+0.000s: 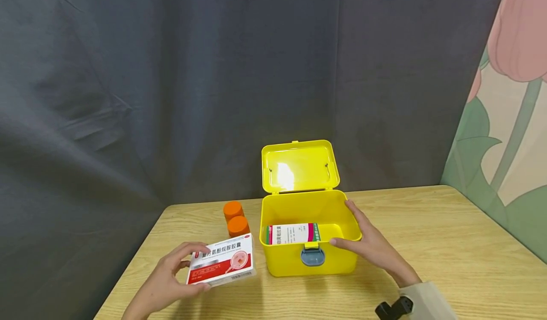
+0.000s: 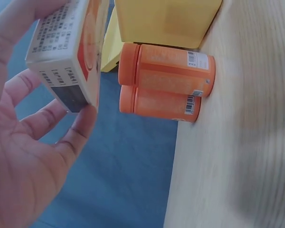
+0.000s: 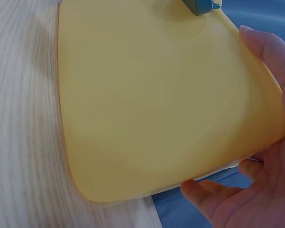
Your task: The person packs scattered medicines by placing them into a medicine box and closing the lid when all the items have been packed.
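My left hand (image 1: 164,277) pinches a white and red medicine box (image 1: 222,259) between thumb and fingers, left of the yellow storage box (image 1: 307,260). In the left wrist view the medicine box (image 2: 61,52) is tilted above the table. The storage box stands with its lid (image 1: 299,168) raised at the back. Inside it lies a white medicine box (image 1: 292,233) with green and magenta ends. My right hand (image 1: 373,244) holds the storage box at its right front corner, thumb at the front rim and fingers along the right side, as the right wrist view also shows.
Two orange bottles (image 1: 233,211) stand on the wooden table (image 1: 427,234), left of the storage box and behind the held medicine box. A blue-grey latch (image 1: 313,256) is on the storage box's front. A dark curtain (image 1: 256,73) hangs behind the table.
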Motion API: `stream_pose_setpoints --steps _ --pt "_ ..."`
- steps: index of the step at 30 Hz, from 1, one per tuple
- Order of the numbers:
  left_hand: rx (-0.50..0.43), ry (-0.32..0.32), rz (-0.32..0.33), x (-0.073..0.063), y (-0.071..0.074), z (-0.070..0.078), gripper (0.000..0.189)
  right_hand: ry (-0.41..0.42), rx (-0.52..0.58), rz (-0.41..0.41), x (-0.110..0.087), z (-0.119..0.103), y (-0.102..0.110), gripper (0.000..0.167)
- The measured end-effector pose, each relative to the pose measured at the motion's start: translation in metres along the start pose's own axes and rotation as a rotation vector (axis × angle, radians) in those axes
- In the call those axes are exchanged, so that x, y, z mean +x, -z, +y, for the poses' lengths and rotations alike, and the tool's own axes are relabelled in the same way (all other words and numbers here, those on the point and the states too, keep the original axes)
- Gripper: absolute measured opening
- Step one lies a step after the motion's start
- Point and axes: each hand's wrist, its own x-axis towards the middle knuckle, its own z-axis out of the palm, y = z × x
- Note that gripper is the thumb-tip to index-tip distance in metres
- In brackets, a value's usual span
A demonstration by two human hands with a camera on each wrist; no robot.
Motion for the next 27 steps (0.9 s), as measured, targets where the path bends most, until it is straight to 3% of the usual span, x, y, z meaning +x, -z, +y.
stream_pose_setpoints --steps 2,8,17,21,27 --pt "0.004 -0.006 0.019 0.001 0.0 0.002 0.055 -0.002 0.0 0.0 0.0 0.0 0.0 0.106" --pt "0.027 -0.106 0.054 0.007 0.001 0.01 0.055 0.001 0.002 -0.001 0.0 0.001 -0.001 0.105" --pt "0.039 -0.169 0.047 0.021 0.0 0.033 0.052 0.004 -0.008 -0.001 0.001 0.001 -0.001 0.105" --pt "0.038 -0.164 0.028 0.032 -0.004 0.038 0.051 0.006 -0.009 0.001 0.0 0.0 0.001 0.106" --pt "0.023 -0.101 -0.014 0.046 -0.011 0.045 0.052 -0.01 0.001 -0.005 0.0 -0.001 0.001 0.106"
